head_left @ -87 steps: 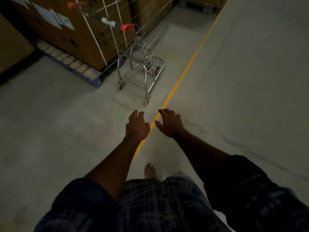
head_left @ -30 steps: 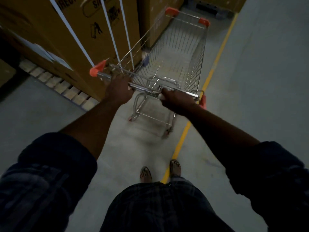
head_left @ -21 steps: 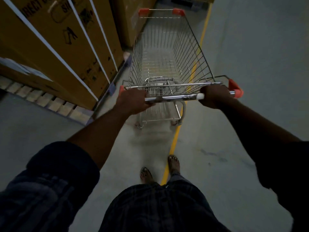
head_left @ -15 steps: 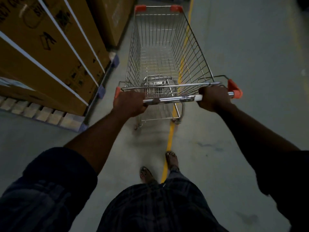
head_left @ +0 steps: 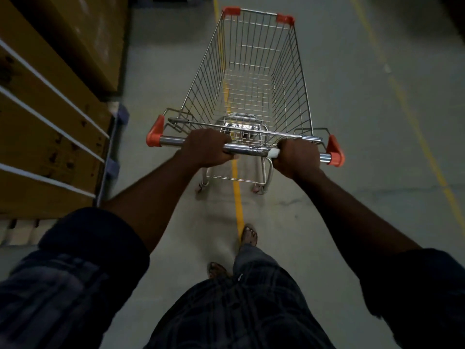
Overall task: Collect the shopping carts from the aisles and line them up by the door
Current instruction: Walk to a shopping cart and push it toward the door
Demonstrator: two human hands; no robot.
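- Since half a second ago the shopping cart (head_left: 251, 79) has swung right, away from the stacked boxes. The yellow line (head_left: 237, 197) that ran by its right wheels now passes under its middle.
- Nearest me, my right foot (head_left: 249, 235) is ahead on that line and my left foot (head_left: 217, 270) is behind it, both on the grey concrete floor (head_left: 364, 159).
- My left hand (head_left: 205, 147) is clenched around the chrome handle bar (head_left: 247, 149), left of its middle.
- My right hand (head_left: 298, 157) grips the same bar nearer its right end, beside a short white sleeve on the bar.
- Orange plastic caps (head_left: 154, 132) close both ends of the handle.
- Beyond the bar, the silver wire basket is bare inside and narrows toward the front, where two more orange corner pieces (head_left: 231, 10) sit on the rim.
- Two rear wheels show below the handle, one on each side of the line.
- To my left, tall brown cardboard boxes (head_left: 50, 109) bound with white straps stand on a pallet (head_left: 20, 233), near the cart but apart from it.
- To the right, a second, fainter yellow line (head_left: 415, 127) crosses open floor, well apart from the cart.
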